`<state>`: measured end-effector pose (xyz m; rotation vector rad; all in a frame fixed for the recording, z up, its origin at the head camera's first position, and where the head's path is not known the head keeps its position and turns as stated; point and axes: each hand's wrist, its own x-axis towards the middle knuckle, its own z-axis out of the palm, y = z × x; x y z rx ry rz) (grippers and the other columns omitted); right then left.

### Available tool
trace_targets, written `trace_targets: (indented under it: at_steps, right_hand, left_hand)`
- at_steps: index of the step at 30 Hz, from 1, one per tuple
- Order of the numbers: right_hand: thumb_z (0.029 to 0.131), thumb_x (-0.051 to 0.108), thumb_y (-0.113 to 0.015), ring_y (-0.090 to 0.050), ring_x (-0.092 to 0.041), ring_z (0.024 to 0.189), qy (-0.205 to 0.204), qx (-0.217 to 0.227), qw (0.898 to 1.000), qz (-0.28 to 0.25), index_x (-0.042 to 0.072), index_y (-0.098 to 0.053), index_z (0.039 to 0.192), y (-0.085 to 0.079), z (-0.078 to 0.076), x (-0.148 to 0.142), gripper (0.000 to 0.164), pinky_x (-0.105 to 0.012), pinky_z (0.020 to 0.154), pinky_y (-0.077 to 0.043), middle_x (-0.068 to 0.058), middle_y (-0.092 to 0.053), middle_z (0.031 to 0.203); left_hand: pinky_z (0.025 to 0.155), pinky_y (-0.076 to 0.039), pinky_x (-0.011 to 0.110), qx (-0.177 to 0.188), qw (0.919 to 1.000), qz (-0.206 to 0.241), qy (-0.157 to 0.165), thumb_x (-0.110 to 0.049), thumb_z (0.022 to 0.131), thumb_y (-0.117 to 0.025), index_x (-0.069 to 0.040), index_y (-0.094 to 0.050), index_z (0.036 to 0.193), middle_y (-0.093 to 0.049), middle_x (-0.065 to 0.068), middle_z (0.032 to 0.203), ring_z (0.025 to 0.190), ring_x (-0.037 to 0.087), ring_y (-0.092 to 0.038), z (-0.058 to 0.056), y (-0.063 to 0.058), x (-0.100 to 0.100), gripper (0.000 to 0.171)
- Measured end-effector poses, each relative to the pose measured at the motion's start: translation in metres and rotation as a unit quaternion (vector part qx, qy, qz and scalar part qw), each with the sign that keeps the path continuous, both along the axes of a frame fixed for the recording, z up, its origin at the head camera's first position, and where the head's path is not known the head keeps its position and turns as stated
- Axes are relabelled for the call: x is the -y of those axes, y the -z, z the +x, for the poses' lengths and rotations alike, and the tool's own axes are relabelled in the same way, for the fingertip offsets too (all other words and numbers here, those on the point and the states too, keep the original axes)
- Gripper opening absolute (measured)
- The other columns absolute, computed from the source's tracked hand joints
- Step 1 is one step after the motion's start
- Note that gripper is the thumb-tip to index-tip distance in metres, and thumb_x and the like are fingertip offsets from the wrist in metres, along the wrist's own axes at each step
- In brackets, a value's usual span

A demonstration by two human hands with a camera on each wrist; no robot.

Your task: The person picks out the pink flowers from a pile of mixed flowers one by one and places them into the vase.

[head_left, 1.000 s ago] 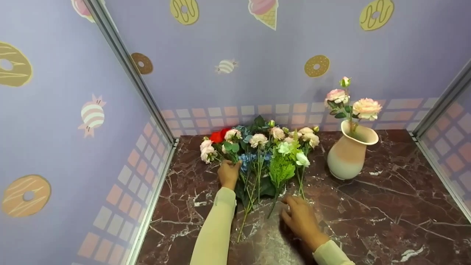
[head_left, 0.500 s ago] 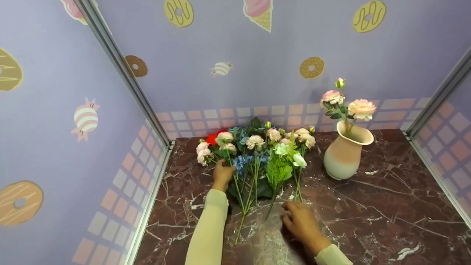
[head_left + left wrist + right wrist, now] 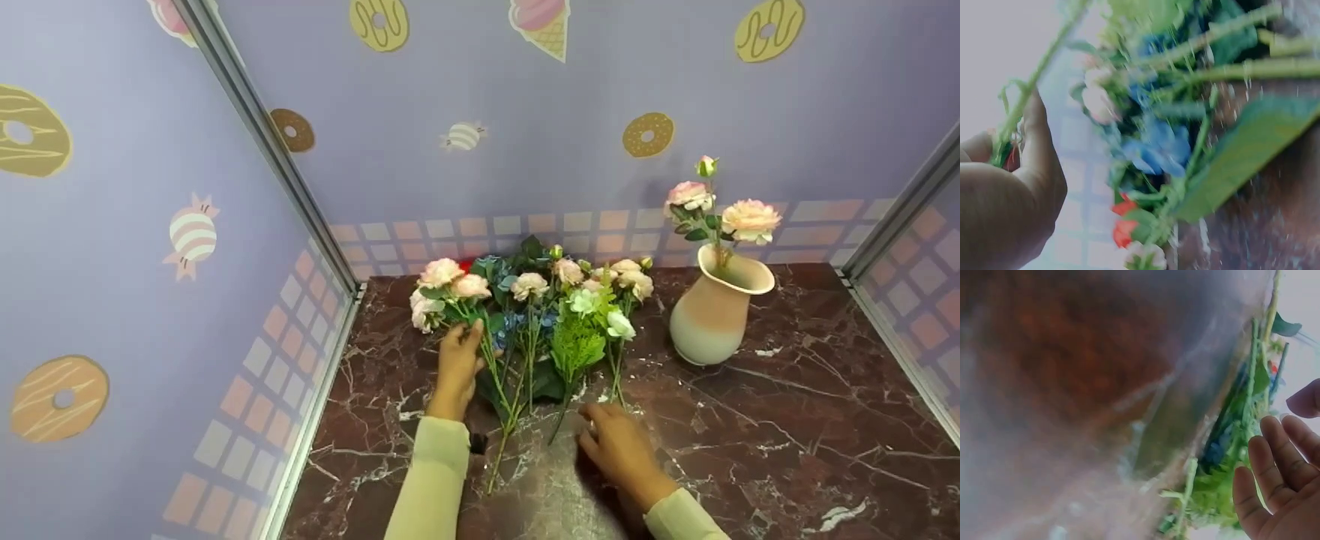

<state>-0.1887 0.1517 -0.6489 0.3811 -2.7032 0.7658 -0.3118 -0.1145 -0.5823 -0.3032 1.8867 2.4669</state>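
My left hand is at the left side of a pile of artificial flowers and pinches a green stem of a pale pink flower spray. Its blooms stand just beyond the fingertips, and its long main stem points toward me. In the left wrist view the hand partly hides the pinched spot. My right hand hovers low over or rests on the table near the stem ends, holding nothing. The right wrist view shows its fingers loosely bent beside green stems.
A peach-and-white vase with pink flowers in it stands at the right. Blue flowers, a green fern and white blooms lie in the pile on the dark marbled table. Patterned walls enclose the back and sides.
My left hand has turned, and the pale pink blooms beyond it have shifted up and left, now covering most of the red flower. The right hand has stayed nearly still.
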Motion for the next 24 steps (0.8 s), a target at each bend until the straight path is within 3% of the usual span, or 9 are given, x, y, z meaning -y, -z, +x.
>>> trace_targets:
  at_steps: [3,7,13,17,21,24]
  right_hand:
    - [0.094,0.01,-0.088,-0.078,-0.032,0.099,0.005,-0.008,1.0,-0.016,0.008,-0.077,0.114,-0.014,-0.006,0.002,0.022,-0.054,0.089,-0.067,-0.013,-0.083,0.108]
    - [0.098,0.017,-0.088,-0.078,-0.033,0.101,0.0,-0.028,0.999,-0.042,0.006,-0.079,0.112,-0.033,-0.013,0.009,0.02,-0.054,0.092,-0.066,-0.014,-0.083,0.109]
    - [0.1,0.025,-0.089,-0.079,-0.028,0.098,-0.013,-0.014,0.997,-0.077,0.007,-0.083,0.116,-0.055,-0.018,0.027,0.025,-0.05,0.089,-0.067,-0.012,-0.084,0.109]
    - [0.1,0.025,-0.089,-0.077,-0.026,0.087,-0.001,-0.007,0.996,-0.084,0.008,-0.082,0.114,-0.064,-0.02,0.036,0.023,-0.049,0.079,-0.064,-0.011,-0.083,0.1]
    - [0.101,0.021,-0.088,-0.079,-0.031,0.084,0.026,-0.01,0.996,-0.09,0.007,-0.081,0.112,-0.067,-0.02,0.037,0.02,-0.051,0.075,-0.063,-0.014,-0.083,0.095]
    - [0.102,0.023,-0.086,-0.079,-0.031,0.086,0.026,0.019,0.992,-0.125,0.007,-0.082,0.116,-0.068,-0.02,0.035,0.022,-0.049,0.077,-0.063,-0.013,-0.084,0.098]
  left_hand:
    - [0.097,-0.066,0.036,-0.025,0.9991,-0.027,-0.019,-0.019,0.115,-0.07,0.005,-0.071,0.126,-0.067,0.007,0.114,0.107,0.021,-0.068,0.013,-0.004,-0.014,0.026]
    - [0.093,-0.054,0.027,-0.043,0.997,-0.054,-0.035,-0.012,0.108,-0.077,0.004,-0.078,0.107,-0.073,0.001,0.102,0.1,0.015,-0.064,0.03,-0.005,-0.035,0.017]
    - [0.076,-0.058,0.025,-0.034,0.9989,0.028,-0.015,-0.004,0.106,-0.079,0.0,-0.08,0.094,-0.074,-0.003,0.085,0.081,0.011,-0.068,0.049,-0.007,-0.066,0.012]
    - [0.07,-0.057,0.023,-0.039,0.9981,0.048,0.004,0.0,0.105,-0.079,-0.011,-0.069,0.08,-0.067,-0.006,0.077,0.074,0.008,-0.065,0.056,-0.01,-0.081,0.028]
    - [0.07,-0.056,0.023,-0.04,0.9983,0.039,0.016,0.0,0.105,-0.079,-0.005,-0.072,0.086,-0.065,-0.004,0.078,0.073,0.008,-0.063,0.061,-0.013,-0.088,0.02]
    - [0.072,-0.059,0.023,-0.035,0.9988,0.026,0.02,-0.001,0.106,-0.078,0.005,-0.077,0.105,-0.068,-0.002,0.084,0.077,0.009,-0.066,0.061,-0.015,-0.089,0.006]
